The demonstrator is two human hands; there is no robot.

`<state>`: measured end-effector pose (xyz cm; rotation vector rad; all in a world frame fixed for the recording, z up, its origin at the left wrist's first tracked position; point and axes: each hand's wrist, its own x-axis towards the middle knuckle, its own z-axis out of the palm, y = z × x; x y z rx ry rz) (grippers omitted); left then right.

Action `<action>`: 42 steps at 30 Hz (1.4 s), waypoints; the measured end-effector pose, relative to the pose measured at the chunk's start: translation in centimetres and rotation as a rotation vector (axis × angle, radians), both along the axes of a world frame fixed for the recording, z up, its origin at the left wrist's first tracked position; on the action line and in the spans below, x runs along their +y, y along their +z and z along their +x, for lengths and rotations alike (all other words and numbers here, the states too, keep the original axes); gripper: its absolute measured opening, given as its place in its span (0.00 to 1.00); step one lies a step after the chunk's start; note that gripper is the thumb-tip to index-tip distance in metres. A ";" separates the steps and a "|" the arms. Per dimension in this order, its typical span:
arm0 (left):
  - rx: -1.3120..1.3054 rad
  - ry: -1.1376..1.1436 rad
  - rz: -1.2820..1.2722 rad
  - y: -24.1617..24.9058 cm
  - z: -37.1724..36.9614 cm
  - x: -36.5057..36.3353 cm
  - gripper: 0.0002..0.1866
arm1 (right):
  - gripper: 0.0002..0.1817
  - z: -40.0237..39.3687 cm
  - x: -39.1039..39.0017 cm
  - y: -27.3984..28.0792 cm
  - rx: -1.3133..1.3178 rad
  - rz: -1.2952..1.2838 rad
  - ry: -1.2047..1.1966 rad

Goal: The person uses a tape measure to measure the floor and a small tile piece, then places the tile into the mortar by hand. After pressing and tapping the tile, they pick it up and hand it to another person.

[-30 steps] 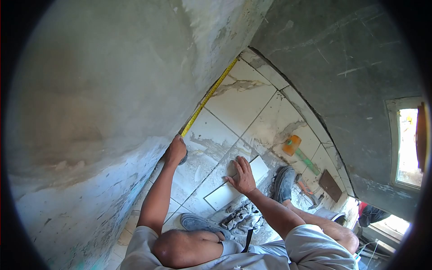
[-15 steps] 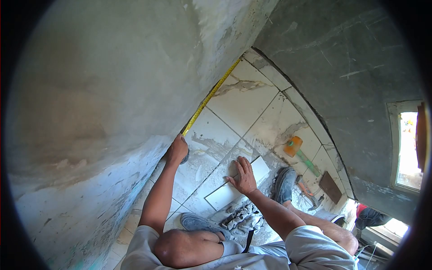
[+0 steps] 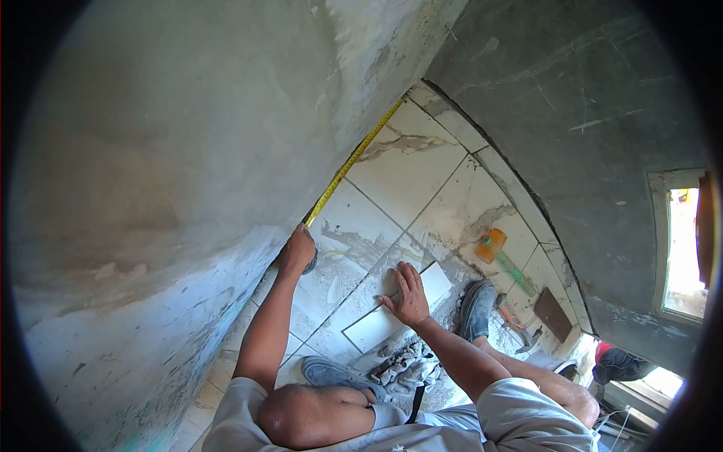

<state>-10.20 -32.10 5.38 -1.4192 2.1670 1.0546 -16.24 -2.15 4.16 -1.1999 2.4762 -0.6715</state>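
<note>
While the left hand (image 3: 296,251) grips the tape measure (image 3: 351,160) stretching ahead, the right hand (image 3: 409,295) presses flat, open, on a loose tile (image 3: 376,324).

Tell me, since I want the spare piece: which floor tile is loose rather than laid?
The small white rectangular tile under the right hand. It lies on top of the large marbled floor tiles, askew to their joints.

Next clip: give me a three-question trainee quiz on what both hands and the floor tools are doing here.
1. True or false: the left hand holds the yellow measuring tape stretched along the foot of the grey plaster wall.
2. What lies under the right hand?
A. the orange-headed mallet
B. the loose white rectangular tile
C. a bucket
3. Fill in: the mallet lies on the ___ floor.

Key: 1 true; 2 B; 3 tiled.
</note>
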 end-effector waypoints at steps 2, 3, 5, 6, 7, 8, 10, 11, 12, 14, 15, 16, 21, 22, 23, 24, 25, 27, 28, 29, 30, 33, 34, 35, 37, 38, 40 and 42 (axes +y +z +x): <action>0.007 0.016 0.004 -0.2 0.0 0.0 0.19 | 0.40 0.0 0.0 0.1 0.000 0.012 0.002; 0.008 0.016 0.004 -0.1 0.0 0.0 0.19 | 0.40 0.0 0.0 0.0 0.000 0.012 0.002; 0.005 0.015 0.007 0.2 -0.1 0.1 0.20 | 0.40 0.0 0.1 -0.2 0.011 0.018 0.007; 0.005 0.016 0.007 0.2 -0.1 0.1 0.20 | 0.40 0.0 0.1 -0.1 0.011 0.017 0.008; 0.003 0.016 0.008 0.2 -0.1 0.1 0.20 | 0.40 0.0 0.1 0.0 0.009 0.013 0.008; 0.001 0.016 0.010 0.2 -0.1 0.1 0.20 | 0.40 0.0 0.0 0.0 0.007 0.008 0.008; 0.002 0.023 0.025 -0.1 0.0 -0.1 0.19 | 0.40 0.0 0.0 0.1 0.003 0.010 0.005; 0.003 0.030 0.042 -0.3 0.1 -0.1 0.19 | 0.40 0.0 0.0 0.1 -0.003 0.012 0.001; 0.004 0.032 0.040 -0.3 0.1 -0.1 0.19 | 0.40 0.0 0.0 0.0 -0.002 0.011 0.002; 0.017 0.041 0.041 -0.2 0.1 -0.1 0.19 | 0.40 0.1 0.0 0.0 0.004 0.017 0.002; 0.018 0.042 0.040 -0.2 0.1 -0.1 0.19 | 0.40 0.0 0.0 0.0 0.006 0.016 0.004; 0.006 0.042 0.045 -0.1 0.0 -0.1 0.19 | 0.40 0.0 0.0 -0.1 0.005 0.012 0.005; 0.004 0.044 0.024 -0.3 0.0 0.0 0.19 | 0.40 0.1 0.1 0.0 0.003 0.011 0.005; -0.001 0.037 0.017 -0.4 0.0 0.0 0.19 | 0.40 0.1 0.1 0.0 0.003 0.014 0.011; -0.006 0.030 0.011 -0.4 0.0 0.0 0.19 | 0.41 0.0 0.1 0.1 0.002 0.017 0.018; -0.003 0.033 0.011 -0.3 0.0 0.0 0.19 | 0.41 0.0 0.1 0.2 0.005 0.016 0.020; -0.001 0.023 0.005 -0.3 0.1 -0.1 0.19 | 0.43 -0.2 0.2 0.3 -0.003 0.026 0.042; 0.000 0.012 0.002 -0.6 0.2 -0.2 0.19 | 0.45 -0.6 0.5 0.9 -0.013 0.039 0.061; 0.042 0.010 -0.022 -1.3 0.5 -0.3 0.19 | 0.48 -1.2 0.7 1.7 -0.027 0.037 0.185; 0.078 0.005 -0.038 -2.0 0.9 -0.1 0.18 | 0.50 -1.7 1.2 2.5 -0.049 0.041 0.305; 0.116 0.000 -0.055 -1.8 1.2 0.1 0.16 | 0.53 -2.3 1.9 2.4 -0.030 0.105 0.451; 0.380 -0.150 -0.167 -3.4 3.4 0.5 0.12 | 0.54 -3.7 3.6 2.9 0.058 0.336 0.791; 0.371 -0.159 -0.154 -3.3 3.9 1.1 0.12 | 0.54 -3.9 3.8 2.8 0.034 0.351 0.785; 0.412 -0.164 -0.095 -3.2 4.3 1.6 0.12 | 0.53 -4.1 4.0 2.8 0.035 0.351 0.791; 0.443 -0.162 -0.031 -2.5 5.2 2.7 0.12 | 0.53 -4.6 3.6 2.8 0.057 0.297 0.853; 0.498 -0.187 0.026 -1.9 5.8 3.5 0.12 | 0.51 -4.6 3.4 2.9 0.078 0.286 0.868; 0.550 -0.182 0.206 -1.6 7.4 4.5 0.13 | 0.49 -4.9 3.8 1.2 0.112 0.177 0.928; 0.515 -0.220 0.279 -0.3 9.3 5.2 0.13 | 0.45 -5.0 3.6 0.7 0.139 0.071 0.957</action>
